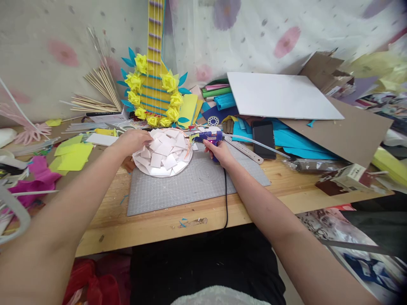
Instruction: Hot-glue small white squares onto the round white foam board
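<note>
A round white disc point(159, 171) covered with overlapping square white pieces point(163, 148) rests on the grey cutting mat point(197, 178). My left hand point(136, 142) is at its upper left edge, fingers bent together against the pieces; what lies between the fingertips is hidden. Gripped in my right hand point(219, 151) is a blue hot glue gun point(208, 136), its nozzle pointing left at the disc's right side. A black cord point(226, 199) hangs from the gun over the table edge. Thin orange strands point(190, 146) show along the disc's right rim.
A yellow guitar-shaped craft point(154, 84) with paper flowers stands behind the disc. Wooden sticks point(103, 91) are at the back left. A metal ruler point(244, 151), black phone point(263, 140), white board point(280, 96) and blue paper point(299, 140) lie to the right. Yellow sheets point(75, 156) lie left.
</note>
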